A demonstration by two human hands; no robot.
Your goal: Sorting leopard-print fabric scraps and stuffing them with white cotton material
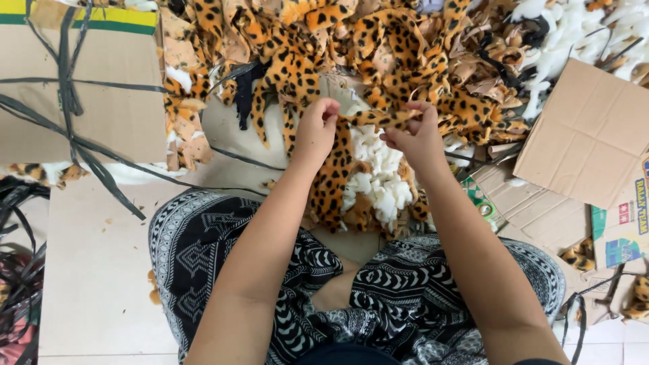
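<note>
1. A narrow strip of orange, black-spotted leopard-print plush fabric (pixel 375 119) stretches between both hands, above the lap.
2. White stuffing (pixel 378 177) sits heaped below; a large pile of spotted scraps (pixel 378 47) lies beyond, unsorted by the look of it.
3. The left hand (pixel 315 130) pinches one end in its grip; the right hand (pixel 418 138) pinches the other, forearms extended forward.

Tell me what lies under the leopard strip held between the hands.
Under the strip: white stuffing and more leopard scraps. Whatever lies beneath that pile is covered.

Floor (pixel 94 270) under flattened cardboard (pixel 588 135), leopard-print fabric scraps (pixel 304 40) (heaped), white stuffing (pixel 378 176), black straps (pixel 67 94).
</note>
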